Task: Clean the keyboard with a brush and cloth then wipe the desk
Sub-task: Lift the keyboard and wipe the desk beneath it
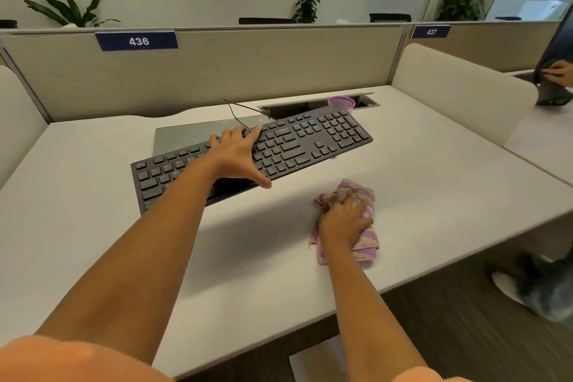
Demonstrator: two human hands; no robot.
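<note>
Just in front of the keyboard (310, 139), the right hand (342, 223) holds the bunched cloth (366, 242) on the desk (93, 195) with curled fingers while the left hand (238, 158) clasps the keyboard's edges, fingers spread, so desk-wiping seems in hand, next needing the keyboard lifted clear.

We are holding the black keyboard (310, 139) under our left hand (238, 155), with our thumb at its near edge and our fingers at its far edge. It is sitting slanted on the white desk (434, 183). The pink striped cloth (366, 242) is lying bunched up under our right hand (342, 223).
</note>
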